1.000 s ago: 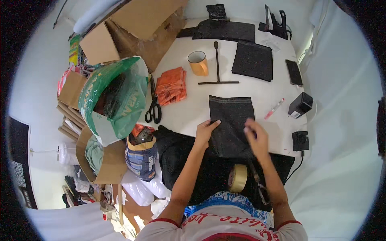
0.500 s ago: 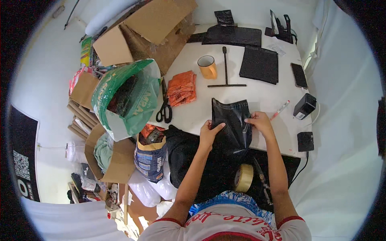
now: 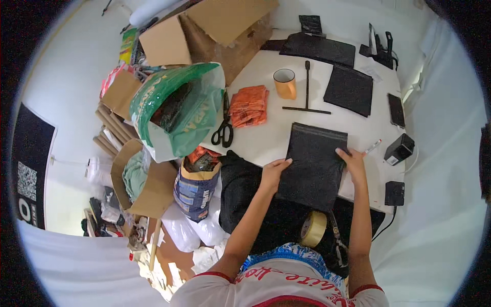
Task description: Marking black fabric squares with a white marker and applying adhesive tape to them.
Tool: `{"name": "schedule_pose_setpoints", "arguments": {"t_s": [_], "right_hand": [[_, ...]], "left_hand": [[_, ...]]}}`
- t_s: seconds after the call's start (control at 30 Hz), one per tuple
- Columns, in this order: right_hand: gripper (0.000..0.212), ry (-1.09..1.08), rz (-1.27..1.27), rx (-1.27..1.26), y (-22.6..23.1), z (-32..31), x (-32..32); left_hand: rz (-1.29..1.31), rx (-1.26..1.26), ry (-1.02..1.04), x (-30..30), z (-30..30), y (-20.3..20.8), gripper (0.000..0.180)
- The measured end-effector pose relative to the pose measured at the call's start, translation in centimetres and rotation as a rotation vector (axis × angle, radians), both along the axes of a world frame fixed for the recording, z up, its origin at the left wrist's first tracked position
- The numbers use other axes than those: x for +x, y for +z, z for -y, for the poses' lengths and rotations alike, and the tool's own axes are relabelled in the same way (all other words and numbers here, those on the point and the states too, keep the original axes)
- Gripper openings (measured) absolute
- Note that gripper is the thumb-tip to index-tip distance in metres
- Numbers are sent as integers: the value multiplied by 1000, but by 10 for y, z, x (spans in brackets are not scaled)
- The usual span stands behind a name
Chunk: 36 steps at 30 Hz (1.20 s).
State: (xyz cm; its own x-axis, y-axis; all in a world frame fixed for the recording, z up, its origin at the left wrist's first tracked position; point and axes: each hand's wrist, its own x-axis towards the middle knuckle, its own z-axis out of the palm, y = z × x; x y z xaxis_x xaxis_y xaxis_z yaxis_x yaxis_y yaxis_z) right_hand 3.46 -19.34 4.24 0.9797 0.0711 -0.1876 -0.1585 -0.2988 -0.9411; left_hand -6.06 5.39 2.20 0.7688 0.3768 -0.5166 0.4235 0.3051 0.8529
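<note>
A flat, matte black plastic bag is held out between my two hands, over the near edge of the white table. My left hand pinches its left side between thumb and fingers. On the opposite side, my right hand grips the bag near its upper right, with the thumb on top. A red-and-white pen lies just beyond my right fingers. Below the bag, black cloth covers my lap, where a roll of clear tape and scissors rest.
Orange folded bags, black-handled scissors, a yellow mug and a T-shaped black rod occupy the table. Black sheets, a phone and a black box stand to the right. Stuffed green bag and cartons crowd the left.
The black bag, creased and bunched before, is now spread flat and wide between my hands. My right hand has moved slightly right. The whole view has shifted.
</note>
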Motion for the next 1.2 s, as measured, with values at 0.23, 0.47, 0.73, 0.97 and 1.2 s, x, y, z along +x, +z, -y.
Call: {"name": "schedule_pose_setpoints", "arguments": {"t_s": [0.23,0.47,0.73,0.97,1.2], "right_hand": [[27,-64,178,147,-38,7,12],[23,-71,3,320,-15,20,11],[15,-205,-9,428,-22,16,13],[11,-420,103,506,-22,28,22],[12,-244,215,321,-51,45,26]], "left_hand": [[188,-180,32,7,7,-14,14],[213,-357,50,6,12,10,14],[143,51,-40,3,14,25,14],[291,-238,91,4,3,17,10],[351,158,45,9,-22,12,45]]}}
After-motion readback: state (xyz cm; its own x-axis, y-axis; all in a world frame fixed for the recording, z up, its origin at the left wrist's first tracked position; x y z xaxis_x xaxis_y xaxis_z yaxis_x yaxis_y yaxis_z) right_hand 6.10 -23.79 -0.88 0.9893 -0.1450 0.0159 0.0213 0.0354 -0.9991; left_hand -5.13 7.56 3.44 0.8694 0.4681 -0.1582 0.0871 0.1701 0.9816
